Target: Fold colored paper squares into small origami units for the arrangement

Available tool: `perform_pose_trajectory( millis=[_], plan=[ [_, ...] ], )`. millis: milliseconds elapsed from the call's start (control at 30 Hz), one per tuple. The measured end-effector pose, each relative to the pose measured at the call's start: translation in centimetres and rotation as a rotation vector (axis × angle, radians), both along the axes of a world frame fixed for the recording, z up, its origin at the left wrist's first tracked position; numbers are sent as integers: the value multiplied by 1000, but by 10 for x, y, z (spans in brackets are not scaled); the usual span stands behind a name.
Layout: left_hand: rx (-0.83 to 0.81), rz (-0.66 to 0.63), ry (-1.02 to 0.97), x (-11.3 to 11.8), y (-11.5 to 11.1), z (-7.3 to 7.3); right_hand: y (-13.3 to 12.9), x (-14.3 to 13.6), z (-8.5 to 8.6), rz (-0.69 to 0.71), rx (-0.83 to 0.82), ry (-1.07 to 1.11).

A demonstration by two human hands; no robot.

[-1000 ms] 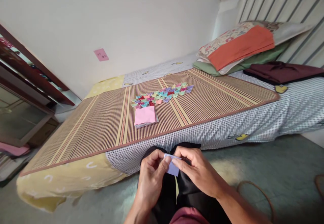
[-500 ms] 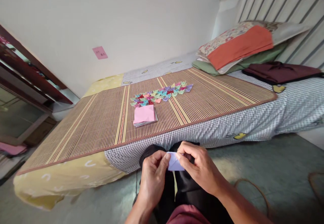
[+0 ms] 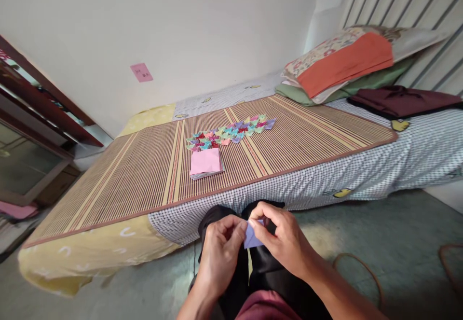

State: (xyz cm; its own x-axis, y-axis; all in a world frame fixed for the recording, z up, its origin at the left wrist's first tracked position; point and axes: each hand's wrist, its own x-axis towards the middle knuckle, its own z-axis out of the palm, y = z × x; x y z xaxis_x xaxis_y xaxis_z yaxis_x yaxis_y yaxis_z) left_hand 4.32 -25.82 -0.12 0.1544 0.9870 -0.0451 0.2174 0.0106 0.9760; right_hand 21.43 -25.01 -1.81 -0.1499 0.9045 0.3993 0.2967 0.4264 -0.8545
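Note:
A small folded sheet of purple origami paper [image 3: 253,237] is held above my lap. My left hand [image 3: 223,250] pinches its upper left edge between thumb and fingertips. On the upper right, my right hand [image 3: 280,230] grips the same sheet, thumb in front and fingers behind. Both thumbs are close together at the top edge, and the fingers cover part of the paper. Beyond my knees, a stack of square paper [image 3: 205,161] with a pink sheet on top lies on the striped mat. Behind it sit rows of small folded paper pieces [image 3: 231,133] in many colours.
The striped mat [image 3: 144,170] covers a bed with a checked sheet [image 3: 289,189]. Pillows [image 3: 347,64] and a folded maroon cloth [image 3: 401,102] lie at the right. A pink note [image 3: 141,72] is on the wall. A brown cord [image 3: 361,264] curls on the floor.
The left fingers have shifted right along the top edge toward the right thumb, covering the paper's left corner. The purple paper has tilted slightly.

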Motion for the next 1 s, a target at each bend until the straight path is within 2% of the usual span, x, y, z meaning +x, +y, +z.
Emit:
perform_pose_trajectory(
  millis=[167, 300, 400, 533, 733, 1000],
  plan=[
    [-14, 45, -138, 1, 1, -7, 6, 4, -4, 65, -307, 297],
    [32, 131, -236, 7, 1, -10, 7, 0, -7, 137, -415, 376],
    [46, 186, -303, 11, 0, -11, 4, -7, -5, 177, -423, 355],
    [-44, 257, -465, 14, 1, -13, 0, -11, -4, 148, -414, 387],
    [-130, 177, -524, 16, 0, -9, 3, 0, -8, 52, -382, 469],
    [-197, 208, -742, 28, -5, -10, -2, -4, -5, 36, -273, 501]
  ],
)
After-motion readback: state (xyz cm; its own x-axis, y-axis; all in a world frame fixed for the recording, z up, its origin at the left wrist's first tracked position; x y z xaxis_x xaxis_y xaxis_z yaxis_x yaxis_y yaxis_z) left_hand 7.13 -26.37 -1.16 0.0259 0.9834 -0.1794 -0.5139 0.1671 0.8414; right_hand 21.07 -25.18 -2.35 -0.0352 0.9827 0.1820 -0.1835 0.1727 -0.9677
